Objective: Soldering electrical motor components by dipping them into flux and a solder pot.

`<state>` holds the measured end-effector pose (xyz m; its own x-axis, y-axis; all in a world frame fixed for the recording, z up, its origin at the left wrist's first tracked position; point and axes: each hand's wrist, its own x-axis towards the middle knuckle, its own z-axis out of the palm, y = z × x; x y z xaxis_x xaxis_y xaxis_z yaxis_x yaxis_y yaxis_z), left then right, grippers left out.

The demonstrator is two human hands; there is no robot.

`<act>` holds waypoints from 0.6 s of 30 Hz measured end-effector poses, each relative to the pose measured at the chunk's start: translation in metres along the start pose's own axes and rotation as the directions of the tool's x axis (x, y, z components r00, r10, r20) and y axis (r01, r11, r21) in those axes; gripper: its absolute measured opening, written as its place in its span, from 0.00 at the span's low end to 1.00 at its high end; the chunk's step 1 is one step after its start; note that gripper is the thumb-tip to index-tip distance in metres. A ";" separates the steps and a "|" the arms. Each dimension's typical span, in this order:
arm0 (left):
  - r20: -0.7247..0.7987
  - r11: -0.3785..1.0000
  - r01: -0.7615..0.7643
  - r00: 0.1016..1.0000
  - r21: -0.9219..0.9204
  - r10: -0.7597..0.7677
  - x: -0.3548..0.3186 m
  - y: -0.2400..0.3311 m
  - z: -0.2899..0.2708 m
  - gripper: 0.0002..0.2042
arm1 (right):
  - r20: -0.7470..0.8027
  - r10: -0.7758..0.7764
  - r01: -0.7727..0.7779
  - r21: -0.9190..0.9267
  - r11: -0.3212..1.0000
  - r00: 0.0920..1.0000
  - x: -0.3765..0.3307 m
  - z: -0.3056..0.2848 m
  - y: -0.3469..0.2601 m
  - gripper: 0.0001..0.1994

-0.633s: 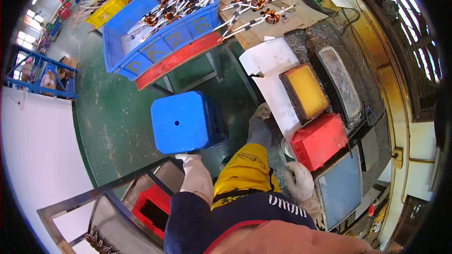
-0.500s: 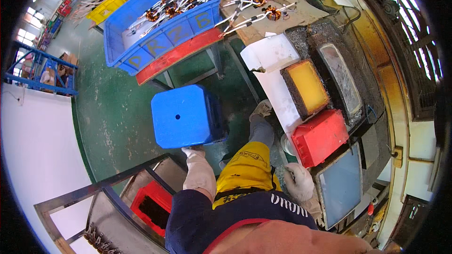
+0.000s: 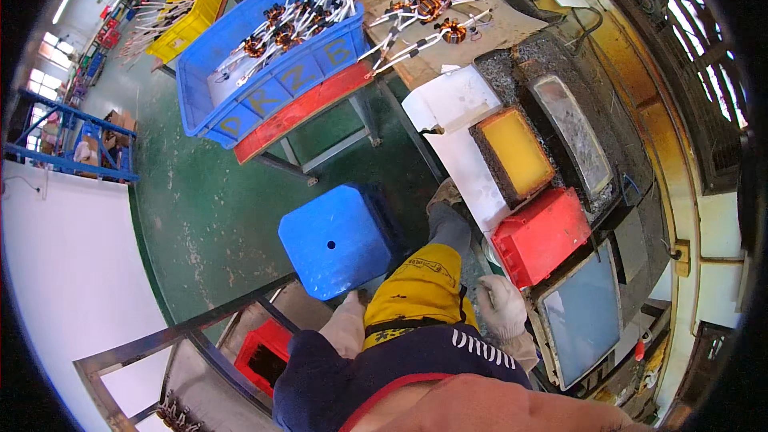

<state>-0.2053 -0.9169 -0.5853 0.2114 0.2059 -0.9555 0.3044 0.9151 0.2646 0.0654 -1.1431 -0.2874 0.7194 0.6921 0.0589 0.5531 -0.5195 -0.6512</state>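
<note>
A blue plastic stool (image 3: 332, 242) with a small hole in its seat stands on the green floor ahead of me, tilted in view. My left hand (image 3: 350, 312), in a pale glove, grips the stool's near edge, its fingertips partly hidden beneath it. On the other side my right hand (image 3: 501, 304), in a white glove, hangs beside my hip with curled fingers and nothing visible in them. It is near a red plastic bin (image 3: 541, 236) and a framed pale-blue glass panel (image 3: 582, 316).
A blue crate (image 3: 276, 84) of wired copper coils rests on a red-edged table (image 3: 304, 112). On the right bench lie a yellow block in a dark frame (image 3: 518, 152) and a long metal-grey tray (image 3: 572, 132). A metal rack (image 3: 216, 336) holding a red tray (image 3: 264, 352) stands at lower left.
The stool has come closer to me and slightly to the right, turning a little, with my left hand at its edge. My right hand stays near the bench, curled.
</note>
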 end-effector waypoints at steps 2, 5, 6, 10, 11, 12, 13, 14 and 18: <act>0.004 0.859 0.042 0.999 0.510 -0.051 -0.021 0.019 -0.013 0.18 | -0.013 0.006 -0.006 -0.021 1.000 1.000 0.008 -0.003 -0.001 0.10; 0.085 0.343 -0.031 0.986 0.939 -0.143 -0.048 0.059 -0.016 0.17 | -0.038 0.004 -0.004 -0.004 1.000 0.999 0.019 -0.012 0.000 0.10; 0.126 0.196 -0.089 0.975 0.977 -0.183 -0.053 0.075 -0.011 0.17 | -0.058 -0.045 0.045 -0.006 0.999 0.997 0.022 -0.017 0.001 0.10; 0.220 -0.089 -0.250 0.941 0.964 -0.259 -0.070 0.142 0.041 0.16 | -0.207 0.006 -0.003 0.019 1.000 0.978 0.031 -0.032 0.019 0.10; 0.234 -0.132 -0.272 0.940 0.953 -0.248 -0.072 0.161 0.060 0.16 | -0.245 0.040 -0.036 0.018 0.999 0.969 0.033 -0.035 0.025 0.10; 0.248 -0.187 -0.293 0.941 0.938 -0.229 -0.075 0.182 0.081 0.16 | -0.262 0.110 -0.109 0.020 0.994 0.959 0.038 -0.038 0.030 0.10; 0.255 -0.243 -0.302 0.944 0.922 -0.208 -0.079 0.203 0.101 0.16 | -0.305 0.101 -0.105 0.004 0.995 0.947 0.042 -0.040 0.034 0.10; 0.266 -0.302 -0.311 0.947 0.901 -0.180 -0.082 0.226 0.121 0.15 | -0.349 0.071 -0.069 0.017 0.997 0.935 0.047 -0.043 0.037 0.10; 0.296 -0.584 -0.292 0.951 0.757 -0.092 -0.088 0.320 0.185 0.14 | -0.463 0.187 -0.200 0.021 0.980 0.866 0.071 -0.050 0.033 0.10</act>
<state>0.0452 -0.7061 -0.3921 0.4481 0.0092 -0.8939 0.4640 -0.8571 0.2238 0.1561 -1.1361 -0.2674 0.9213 0.2705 0.2795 0.3890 -0.6367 -0.6658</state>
